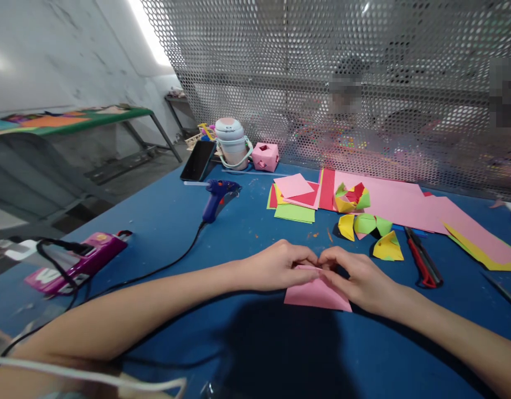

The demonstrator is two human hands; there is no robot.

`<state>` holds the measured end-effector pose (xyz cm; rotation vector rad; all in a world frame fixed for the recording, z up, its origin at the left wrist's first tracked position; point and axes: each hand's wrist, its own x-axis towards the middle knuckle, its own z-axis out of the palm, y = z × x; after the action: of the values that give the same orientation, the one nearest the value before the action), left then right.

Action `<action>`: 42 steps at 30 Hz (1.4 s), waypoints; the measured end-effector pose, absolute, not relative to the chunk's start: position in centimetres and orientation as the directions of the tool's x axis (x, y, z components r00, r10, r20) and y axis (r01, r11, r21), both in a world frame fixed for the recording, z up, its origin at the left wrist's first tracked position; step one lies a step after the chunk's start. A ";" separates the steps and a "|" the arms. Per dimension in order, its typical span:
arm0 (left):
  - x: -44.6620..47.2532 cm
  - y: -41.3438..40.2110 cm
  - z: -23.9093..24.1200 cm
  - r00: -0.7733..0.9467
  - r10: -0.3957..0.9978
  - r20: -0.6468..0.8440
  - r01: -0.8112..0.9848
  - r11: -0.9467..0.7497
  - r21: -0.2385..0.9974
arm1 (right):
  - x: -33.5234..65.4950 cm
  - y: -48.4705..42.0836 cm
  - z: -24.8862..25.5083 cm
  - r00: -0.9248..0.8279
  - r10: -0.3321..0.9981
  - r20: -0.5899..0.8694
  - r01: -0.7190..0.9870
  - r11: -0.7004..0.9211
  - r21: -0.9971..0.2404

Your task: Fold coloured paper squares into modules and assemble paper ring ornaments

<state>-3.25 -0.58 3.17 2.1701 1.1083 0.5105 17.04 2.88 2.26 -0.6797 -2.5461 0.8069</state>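
A pink sheet of paper (317,293) lies on the blue table in front of me, its far part under my fingers. My left hand (280,266) pinches its far edge, thumb on top. From the other side my right hand (355,277) does the same, the fingertips of both hands almost meeting. The paper's near edge is flat on the table; whether it is folded at the far edge is hidden by my fingers. Just beyond my right hand are folded yellow and green paper pieces (365,227) and a multicoloured folded paper shape (352,198).
A blue glue gun (216,199) with a black cord lies to the left, near a purple power strip (81,263). Behind are a phone (199,160), a lidded bottle (232,144), a pink paper cube (266,157) and coloured sheets (294,214). A red-black cutter (423,257) is at right.
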 end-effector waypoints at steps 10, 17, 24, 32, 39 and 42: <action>-3.8 -0.2 3.4 0.614 0.789 -0.026 0.536 -0.392 0.748 | 17.1 2.9 2.1 -0.802 0.559 0.212 0.335 0.713 -0.616; -4.2 0.6 2.9 0.555 0.813 -0.177 0.349 -0.034 0.937 | 17.2 3.7 2.1 -0.805 0.525 0.277 0.273 0.742 -0.612; -4.2 0.7 2.6 0.496 0.850 -0.177 0.270 0.042 0.962 | 17.4 4.2 1.6 -0.830 0.414 0.375 0.161 0.820 -0.550; -4.1 0.7 2.9 0.508 0.840 -0.191 0.262 0.060 0.963 | 17.5 4.2 1.8 -0.890 0.300 0.342 0.116 0.876 -0.468; -3.9 0.6 2.0 0.522 0.831 -0.195 0.208 0.098 0.973 | 17.3 3.9 1.8 -0.904 0.284 0.319 0.136 0.899 -0.416; -3.6 0.3 1.7 0.496 0.847 -0.191 0.232 0.082 0.969 | 17.2 3.6 1.6 -0.893 0.317 0.319 0.142 0.872 -0.468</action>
<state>-3.60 0.32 1.68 1.4544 1.0001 0.5989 17.16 3.64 1.64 -0.3392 -2.6526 0.6213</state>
